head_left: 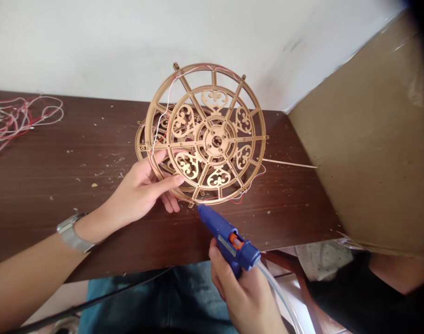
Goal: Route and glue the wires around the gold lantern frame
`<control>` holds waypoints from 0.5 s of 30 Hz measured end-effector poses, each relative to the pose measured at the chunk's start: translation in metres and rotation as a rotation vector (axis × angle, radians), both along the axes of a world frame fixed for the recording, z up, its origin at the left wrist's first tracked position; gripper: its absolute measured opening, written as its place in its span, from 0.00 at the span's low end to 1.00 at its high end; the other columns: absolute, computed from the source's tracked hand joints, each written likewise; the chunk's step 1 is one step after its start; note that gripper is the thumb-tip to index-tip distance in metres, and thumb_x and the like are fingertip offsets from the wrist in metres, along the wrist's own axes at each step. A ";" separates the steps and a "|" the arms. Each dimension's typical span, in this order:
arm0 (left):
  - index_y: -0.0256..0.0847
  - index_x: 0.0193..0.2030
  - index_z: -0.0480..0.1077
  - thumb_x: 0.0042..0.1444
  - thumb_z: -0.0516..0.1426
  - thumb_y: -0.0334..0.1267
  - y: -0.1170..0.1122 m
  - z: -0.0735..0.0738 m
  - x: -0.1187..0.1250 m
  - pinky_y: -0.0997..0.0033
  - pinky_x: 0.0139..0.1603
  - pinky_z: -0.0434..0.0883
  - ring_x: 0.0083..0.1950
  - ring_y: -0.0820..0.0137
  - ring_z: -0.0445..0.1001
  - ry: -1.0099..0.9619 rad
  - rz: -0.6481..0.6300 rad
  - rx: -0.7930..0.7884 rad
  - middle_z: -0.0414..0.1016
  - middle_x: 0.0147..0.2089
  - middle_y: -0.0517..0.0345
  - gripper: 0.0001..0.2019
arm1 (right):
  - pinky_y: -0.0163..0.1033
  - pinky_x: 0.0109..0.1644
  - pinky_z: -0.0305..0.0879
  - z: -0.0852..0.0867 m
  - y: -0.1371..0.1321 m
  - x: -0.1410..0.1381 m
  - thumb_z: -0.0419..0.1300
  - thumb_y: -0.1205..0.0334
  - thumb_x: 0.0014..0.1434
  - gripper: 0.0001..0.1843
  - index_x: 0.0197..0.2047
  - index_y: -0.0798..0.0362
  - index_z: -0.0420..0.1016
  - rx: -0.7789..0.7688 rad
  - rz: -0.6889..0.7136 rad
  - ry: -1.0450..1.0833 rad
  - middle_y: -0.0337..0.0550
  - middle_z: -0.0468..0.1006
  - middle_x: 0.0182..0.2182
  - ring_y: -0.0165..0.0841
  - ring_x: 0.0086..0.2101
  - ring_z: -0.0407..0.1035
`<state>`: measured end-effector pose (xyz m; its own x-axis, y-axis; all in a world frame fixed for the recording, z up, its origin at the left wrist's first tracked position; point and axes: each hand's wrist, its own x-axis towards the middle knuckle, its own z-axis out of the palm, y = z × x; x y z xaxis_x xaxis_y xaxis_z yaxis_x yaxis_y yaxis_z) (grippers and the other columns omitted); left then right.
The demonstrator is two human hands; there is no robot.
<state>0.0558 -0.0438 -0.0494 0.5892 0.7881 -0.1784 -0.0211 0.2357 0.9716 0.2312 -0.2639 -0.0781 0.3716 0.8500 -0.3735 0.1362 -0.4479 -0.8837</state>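
From my remote seat I see the table [86, 204] closed off by the white wall [128, 41] behind and the cardboard box [364, 139] on the right, so my widest room for moving lies leftward, between my left hand [147, 188] and the tangle of wire [17, 121]. The table's near edge runs above the blue trousers [131, 299]. The tabletop is dark brown wood, dotted with pale scraps; a thin stick [291, 163] points from the wheel [211, 138] toward the box. The wheel is tilted up over the middle of the table, its lower left rim grasped in my left hand, thumb in front; a second wheel [138, 140] shows behind it. My right hand [248, 297] is wrapped round a blue glue gun [217, 222], its tip at the wheel's bottom rim; I cannot tell whether they touch. The wheel is gold-coloured, with straight spokes, scrolled ornaments around a round hub, and red and white wires [168, 98] along its rim.
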 end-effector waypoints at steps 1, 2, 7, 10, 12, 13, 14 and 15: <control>0.37 0.78 0.61 0.66 0.69 0.44 0.000 0.000 0.000 0.70 0.24 0.83 0.23 0.62 0.82 -0.001 -0.002 -0.001 0.83 0.29 0.56 0.38 | 0.29 0.21 0.49 0.002 0.001 0.001 0.68 0.38 0.70 0.26 0.42 0.56 0.77 -0.028 0.012 -0.012 0.37 0.63 0.20 0.25 0.20 0.58; 0.37 0.77 0.62 0.66 0.69 0.44 0.000 0.001 0.000 0.70 0.24 0.83 0.23 0.62 0.82 -0.002 -0.003 -0.003 0.83 0.29 0.56 0.38 | 0.30 0.21 0.52 0.005 0.002 0.002 0.68 0.37 0.69 0.26 0.40 0.55 0.77 -0.050 0.026 -0.027 0.37 0.63 0.20 0.26 0.21 0.60; 0.35 0.75 0.63 0.65 0.70 0.44 0.000 0.000 0.001 0.69 0.24 0.83 0.23 0.62 0.82 -0.004 -0.005 -0.005 0.83 0.29 0.54 0.36 | 0.31 0.22 0.54 0.012 0.004 -0.002 0.68 0.35 0.68 0.29 0.33 0.54 0.73 -0.049 0.061 -0.098 0.37 0.61 0.19 0.28 0.22 0.62; 0.35 0.76 0.62 0.66 0.70 0.44 0.000 0.000 0.000 0.69 0.24 0.83 0.23 0.62 0.82 -0.011 -0.005 -0.008 0.83 0.29 0.55 0.38 | 0.31 0.22 0.54 0.015 0.004 -0.011 0.66 0.34 0.69 0.30 0.33 0.53 0.72 -0.052 -0.015 -0.129 0.37 0.59 0.19 0.29 0.23 0.63; 0.36 0.77 0.61 0.66 0.70 0.44 0.000 0.000 0.000 0.69 0.24 0.83 0.23 0.62 0.82 -0.008 -0.008 -0.008 0.83 0.29 0.55 0.39 | 0.32 0.23 0.55 0.017 0.004 -0.016 0.65 0.32 0.69 0.30 0.33 0.53 0.73 -0.058 -0.061 -0.146 0.37 0.58 0.18 0.30 0.23 0.64; 0.35 0.77 0.61 0.66 0.70 0.44 0.000 0.000 0.000 0.69 0.23 0.83 0.23 0.61 0.82 -0.005 -0.009 -0.005 0.83 0.29 0.55 0.39 | 0.32 0.23 0.55 0.018 0.004 -0.018 0.65 0.32 0.68 0.30 0.34 0.52 0.74 -0.059 -0.068 -0.149 0.36 0.57 0.18 0.30 0.24 0.65; 0.35 0.78 0.60 0.66 0.70 0.44 0.000 0.000 0.000 0.70 0.23 0.83 0.23 0.62 0.82 -0.003 -0.012 -0.003 0.83 0.29 0.55 0.39 | 0.32 0.23 0.56 0.019 0.005 -0.019 0.65 0.32 0.68 0.30 0.34 0.52 0.74 -0.053 -0.070 -0.149 0.37 0.57 0.18 0.31 0.24 0.66; 0.35 0.78 0.60 0.66 0.70 0.44 0.000 0.000 0.000 0.70 0.24 0.83 0.23 0.62 0.82 -0.001 -0.014 -0.002 0.83 0.29 0.55 0.39 | 0.32 0.24 0.57 0.019 0.006 -0.019 0.65 0.32 0.68 0.29 0.34 0.52 0.75 -0.044 -0.067 -0.145 0.37 0.57 0.18 0.32 0.25 0.67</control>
<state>0.0558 -0.0438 -0.0492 0.6005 0.7792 -0.1796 -0.0187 0.2383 0.9710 0.2125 -0.2578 -0.0587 0.4801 0.8054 -0.3477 0.2296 -0.4979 -0.8363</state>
